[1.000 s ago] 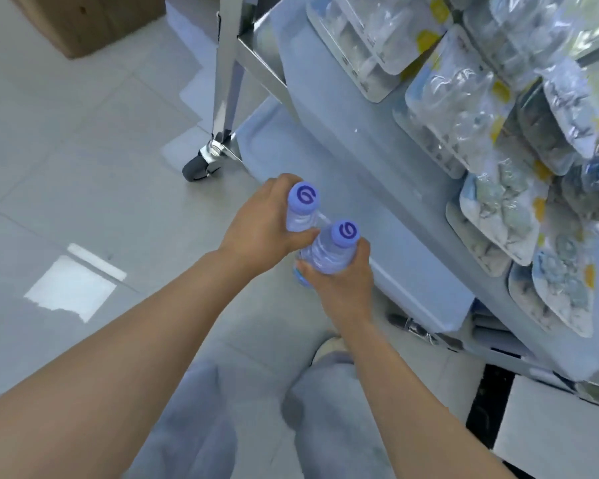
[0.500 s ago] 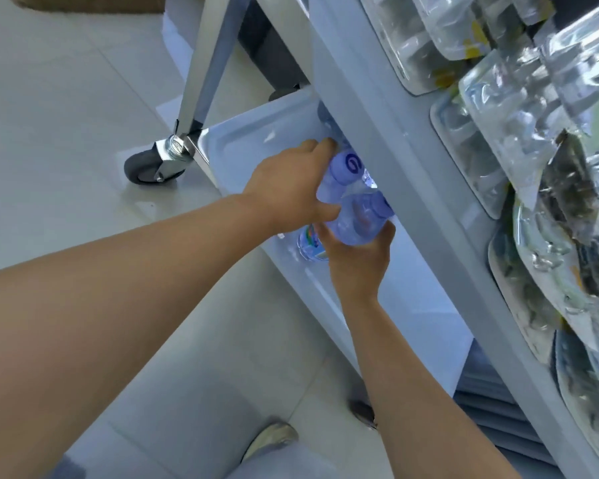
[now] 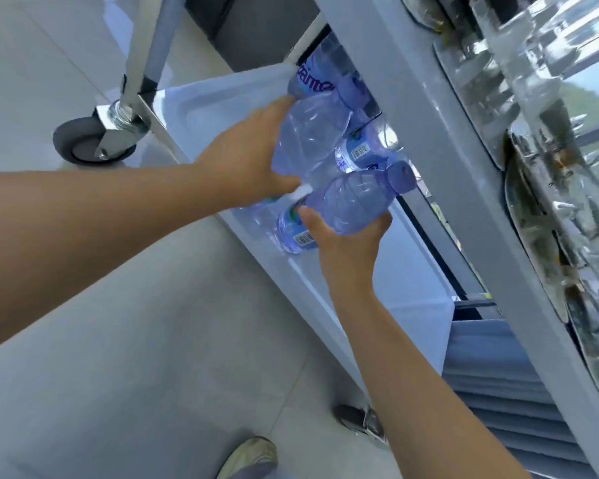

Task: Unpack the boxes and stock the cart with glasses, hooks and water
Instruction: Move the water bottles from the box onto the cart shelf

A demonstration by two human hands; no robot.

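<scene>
Both hands had pushed deeper under the shelf (image 3: 388, 108); left hand (image 3: 242, 157) and right hand (image 3: 346, 247) each gripped 1 bottle (image 3: 353, 198), necks pointing inward toward the stocked bottles (image 3: 325, 81).

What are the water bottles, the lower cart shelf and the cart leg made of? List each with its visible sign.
Bottle in the right hand: thin clear plastic, blue-tinted; its wall shows ridges and highlights.
Bottle in the left hand: the same plastic.
Lower shelf: probably moulded plastic, pale grey, matte, with a rounded lip.
Cart leg: likely polished metal, mirror-bright.
</scene>
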